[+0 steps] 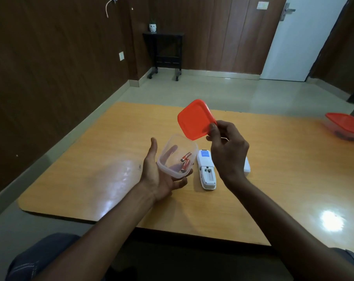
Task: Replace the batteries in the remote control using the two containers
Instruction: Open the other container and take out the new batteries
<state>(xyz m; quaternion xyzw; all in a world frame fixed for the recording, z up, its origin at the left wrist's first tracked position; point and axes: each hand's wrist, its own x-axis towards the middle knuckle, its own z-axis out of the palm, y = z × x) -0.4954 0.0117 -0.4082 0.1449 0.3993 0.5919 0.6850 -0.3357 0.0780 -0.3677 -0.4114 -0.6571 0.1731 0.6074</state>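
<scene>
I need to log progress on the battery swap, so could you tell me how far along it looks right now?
Done: the remote lies face down, its battery bay open and empty. In hand: the left hand cradles the clear container with two batteries inside; the right hand pinches its red lid, lifted off. Left: whichever step these batteries belong to, and the second container, still lidded.

free: table (103, 179) left half | blocked: remote (207, 171) just right of clear container (177, 157)
</scene>
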